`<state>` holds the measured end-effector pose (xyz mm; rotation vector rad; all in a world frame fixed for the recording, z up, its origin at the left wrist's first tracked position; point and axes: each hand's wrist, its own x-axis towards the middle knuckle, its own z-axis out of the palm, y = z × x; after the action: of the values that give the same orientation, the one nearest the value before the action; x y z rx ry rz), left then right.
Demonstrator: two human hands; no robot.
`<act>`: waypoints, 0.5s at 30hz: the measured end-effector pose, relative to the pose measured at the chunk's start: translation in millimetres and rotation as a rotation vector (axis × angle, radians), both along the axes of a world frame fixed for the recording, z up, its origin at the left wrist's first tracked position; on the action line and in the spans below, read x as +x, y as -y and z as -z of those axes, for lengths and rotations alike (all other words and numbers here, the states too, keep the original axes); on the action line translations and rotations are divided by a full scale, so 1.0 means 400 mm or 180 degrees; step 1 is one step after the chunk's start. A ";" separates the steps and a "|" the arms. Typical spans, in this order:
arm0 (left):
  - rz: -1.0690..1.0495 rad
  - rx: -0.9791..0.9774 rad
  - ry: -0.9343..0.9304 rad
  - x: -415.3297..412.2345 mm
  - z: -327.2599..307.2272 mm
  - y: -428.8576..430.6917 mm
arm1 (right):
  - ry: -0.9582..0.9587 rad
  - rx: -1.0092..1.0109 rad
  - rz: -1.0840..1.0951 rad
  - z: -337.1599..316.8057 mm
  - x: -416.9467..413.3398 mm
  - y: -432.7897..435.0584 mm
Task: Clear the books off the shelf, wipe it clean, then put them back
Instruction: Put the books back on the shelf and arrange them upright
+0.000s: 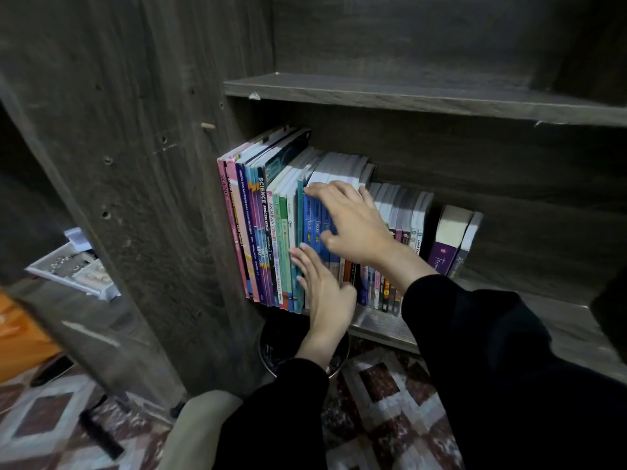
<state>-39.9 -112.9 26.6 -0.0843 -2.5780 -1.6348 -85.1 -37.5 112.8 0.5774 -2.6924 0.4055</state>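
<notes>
A row of upright books [258, 232] fills the left part of the dark wooden shelf [373, 325], packed against the side panel. My right hand [356, 225] lies spread over several blue books [310, 225], fingertips on their top edges and thumb against the spines. My left hand [322, 286] presses flat, fingers straight, against the lower spines of the teal and blue books. Smaller books [415, 232] stand behind my right wrist. Two thicker books [453, 239] lean at the right end of the row.
The upper shelf board [407, 96] is bare. A dark round bin [271, 347] sits on the floor under the shelf, below my left wrist. A white tray [68, 266] lies on a lower surface at left. A patterned carpet [383, 395] covers the floor.
</notes>
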 end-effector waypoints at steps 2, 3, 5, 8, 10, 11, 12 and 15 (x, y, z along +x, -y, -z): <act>-0.0005 0.0061 -0.0047 -0.010 0.001 -0.009 | -0.0005 -0.0022 -0.0006 -0.001 0.001 0.001; -0.0041 0.0081 -0.0065 -0.008 0.005 -0.013 | -0.0008 -0.0027 -0.0006 -0.001 0.002 0.002; -0.0141 0.0260 0.0060 0.003 0.018 -0.022 | -0.0012 -0.0024 -0.0006 -0.001 0.002 0.002; -0.0322 0.0761 0.0747 0.008 0.050 -0.025 | 0.0008 -0.0013 0.0003 -0.001 0.001 0.001; -0.0402 0.0929 0.1105 0.000 0.071 -0.024 | 0.0004 -0.0017 -0.0006 0.000 0.001 0.002; -0.0437 0.0994 0.1190 -0.005 0.078 -0.022 | -0.0001 -0.0011 -0.0011 0.000 0.001 0.002; -0.0483 0.1105 0.1284 -0.008 0.078 -0.021 | -0.0002 -0.0004 -0.0011 0.000 0.001 0.002; -0.0502 0.1594 0.1487 -0.031 0.080 -0.014 | -0.0030 0.0026 -0.0005 0.000 -0.001 0.002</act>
<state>-52.2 -107.3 -5.5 0.5803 -2.2660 -2.3971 -85.6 -38.5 112.9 0.5821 -2.6860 0.3914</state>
